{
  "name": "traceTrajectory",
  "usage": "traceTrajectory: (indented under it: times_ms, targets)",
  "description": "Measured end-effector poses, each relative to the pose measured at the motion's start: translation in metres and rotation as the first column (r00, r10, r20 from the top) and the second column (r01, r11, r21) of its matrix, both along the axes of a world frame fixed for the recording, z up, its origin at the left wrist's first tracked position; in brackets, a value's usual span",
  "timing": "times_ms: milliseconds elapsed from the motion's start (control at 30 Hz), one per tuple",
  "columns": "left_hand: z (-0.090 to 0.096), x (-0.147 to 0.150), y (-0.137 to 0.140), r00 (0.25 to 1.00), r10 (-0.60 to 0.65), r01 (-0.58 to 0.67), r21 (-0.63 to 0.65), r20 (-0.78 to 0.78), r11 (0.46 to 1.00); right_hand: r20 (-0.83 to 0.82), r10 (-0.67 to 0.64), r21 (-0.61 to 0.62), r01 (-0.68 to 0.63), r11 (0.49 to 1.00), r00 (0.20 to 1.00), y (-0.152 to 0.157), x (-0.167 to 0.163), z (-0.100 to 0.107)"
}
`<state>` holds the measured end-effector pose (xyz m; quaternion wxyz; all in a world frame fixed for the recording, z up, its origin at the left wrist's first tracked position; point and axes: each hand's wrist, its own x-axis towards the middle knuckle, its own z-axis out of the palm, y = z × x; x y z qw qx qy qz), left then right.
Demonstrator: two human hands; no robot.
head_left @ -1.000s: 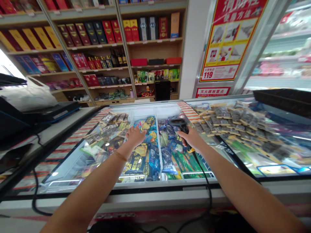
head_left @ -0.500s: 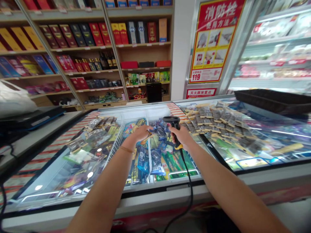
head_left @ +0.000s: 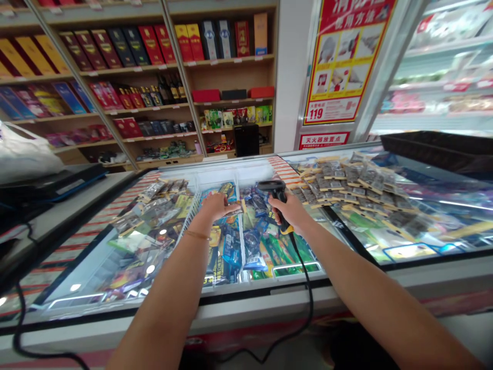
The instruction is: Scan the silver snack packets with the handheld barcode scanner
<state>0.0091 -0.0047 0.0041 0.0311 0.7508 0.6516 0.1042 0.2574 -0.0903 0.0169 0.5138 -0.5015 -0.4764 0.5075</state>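
My right hand (head_left: 291, 211) is wrapped round the handle of a black barcode scanner (head_left: 272, 186) with a yellow-tipped base, held over the freezer's middle. Its black cable (head_left: 304, 264) hangs down over the freezer front. Left of it, my left hand (head_left: 216, 206) pinches a small packet (head_left: 235, 207) with a tan edge, close to the scanner's level. Fingers partly hide the packet. Below both hands lie blue bagged goods (head_left: 231, 246) and green packs (head_left: 271, 252) in white wire baskets inside the chest freezer (head_left: 215, 303).
Small dark packets with tan edges (head_left: 342, 177) are piled on the right lid, beside a black tray (head_left: 435, 151). More packets (head_left: 165, 191) lie at left. A counter with a white plastic bag (head_left: 26, 154) stands far left. Shelves of boxes (head_left: 154, 46) line the back.
My left hand has shifted slightly left, and the small packet in its fingers now shows more clearly. The scanner stays in my right hand, a little further right. The view has tilted down slightly.
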Motion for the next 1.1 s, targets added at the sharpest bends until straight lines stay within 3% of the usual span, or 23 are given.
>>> traceTrajectory:
  times_ms: [167, 300, 367, 467, 533, 867, 1100]
  targets:
    - [0.001, 0.005, 0.003, 1.0, 0.007, -0.006, -0.032, 0.025, 0.999, 0.028, -0.001, -0.005, 0.001, 1.0, 1.0, -0.001, -0.001, -0.002]
    - [0.002, 0.009, 0.004, 0.971, 0.089, -0.092, 0.005, 0.224, 0.996, 0.031, 0.001, -0.006, -0.001, 1.0, 1.0, 0.0, -0.002, -0.003]
    - [0.001, 0.013, 0.006, 0.881, 0.14, -0.174, 0.034, 0.452, 0.984, 0.022, 0.001, -0.007, -0.001, 1.0, 1.0, 0.0, -0.002, -0.003]
    - [-0.003, 0.022, 0.009, 0.574, 0.127, -0.191, -0.019, 0.809, 0.982, 0.015, -0.009, -0.007, 0.009, 1.0, 1.0, 0.0, -0.002, -0.004]
    - [-0.007, 0.027, 0.011, 0.419, 0.103, -0.146, -0.045, 0.902, 0.988, 0.013, 0.0, 0.008, 0.0, 1.0, 1.0, 0.001, -0.001, -0.006]
    - [-0.021, 0.026, 0.015, 0.099, 0.106, -0.17, -0.088, 0.989, 0.982, 0.085, 0.169, 0.036, -0.173, 0.984, 0.982, -0.012, -0.009, -0.005]
    - [-0.022, 0.025, 0.017, -0.016, 0.106, -0.126, -0.108, 0.994, 0.986, 0.126, 0.214, 0.047, -0.221, 0.974, 0.969, -0.015, -0.011, -0.008]
